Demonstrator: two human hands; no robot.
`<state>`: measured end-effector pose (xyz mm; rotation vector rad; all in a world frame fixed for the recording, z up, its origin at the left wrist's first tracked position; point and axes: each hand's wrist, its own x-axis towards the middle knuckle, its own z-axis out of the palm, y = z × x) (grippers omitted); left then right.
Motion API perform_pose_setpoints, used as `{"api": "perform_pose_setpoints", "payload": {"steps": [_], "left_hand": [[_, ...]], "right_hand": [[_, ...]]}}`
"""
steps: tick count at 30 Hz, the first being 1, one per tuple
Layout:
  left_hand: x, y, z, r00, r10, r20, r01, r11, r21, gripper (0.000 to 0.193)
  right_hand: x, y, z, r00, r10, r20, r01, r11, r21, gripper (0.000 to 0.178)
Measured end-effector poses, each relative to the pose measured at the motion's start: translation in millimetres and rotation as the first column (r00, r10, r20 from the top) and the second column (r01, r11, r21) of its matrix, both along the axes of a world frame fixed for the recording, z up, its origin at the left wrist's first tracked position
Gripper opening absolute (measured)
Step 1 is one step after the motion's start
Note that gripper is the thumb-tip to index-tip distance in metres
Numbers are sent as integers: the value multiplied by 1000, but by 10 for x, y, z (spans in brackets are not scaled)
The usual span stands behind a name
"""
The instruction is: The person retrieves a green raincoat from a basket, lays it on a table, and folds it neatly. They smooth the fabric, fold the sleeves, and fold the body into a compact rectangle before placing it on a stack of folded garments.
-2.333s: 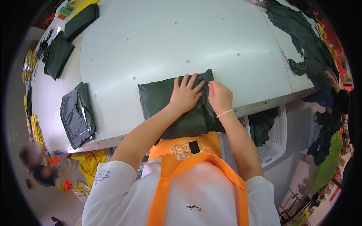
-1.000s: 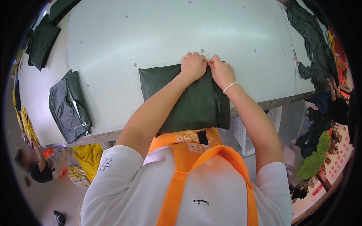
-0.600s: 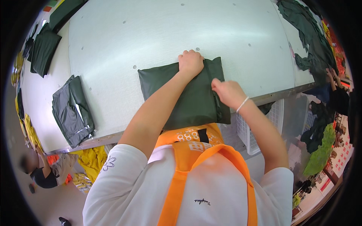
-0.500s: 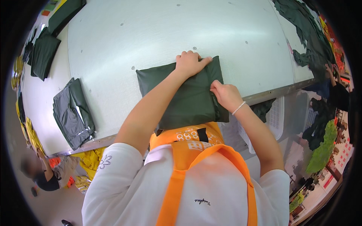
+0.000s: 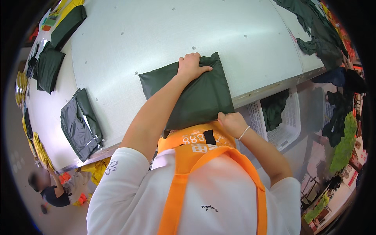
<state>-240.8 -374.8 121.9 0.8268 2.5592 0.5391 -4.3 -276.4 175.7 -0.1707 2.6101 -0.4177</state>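
Folded dark green garment (image 5: pixel 192 96) lies flat at the near edge of the tabletop (image 5: pixel 156 43), its lower part overhanging toward the person. Left hand (image 5: pixel 191 66) clamps the far edge, bunching the cloth, apparently to pin the fold. Right hand (image 5: pixel 232 123) pinches the near right corner, likely to keep it square. Hands well apart. Grey folded garment (image 5: pixel 80 123) lies to the left; white basket (image 5: pixel 291 121) sits below the edge.
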Motion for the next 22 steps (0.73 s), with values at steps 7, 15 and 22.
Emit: {"api": "perform_pose_setpoints", "payload": {"steps": [7, 15, 22], "left_hand": [[837, -9, 1632, 843, -56, -535, 226, 939, 258, 38], [911, -830, 422, 763, 534, -364, -464, 845, 265, 68], [1941, -1125, 259, 455, 868, 199, -890, 436, 134, 84]], "right_hand": [[206, 594, -43, 635, -655, 409, 692, 248, -678, 37], [-275, 923, -880, 525, -766, 372, 780, 257, -571, 67], [-702, 707, -919, 756, -514, 406, 636, 428, -642, 69]]}}
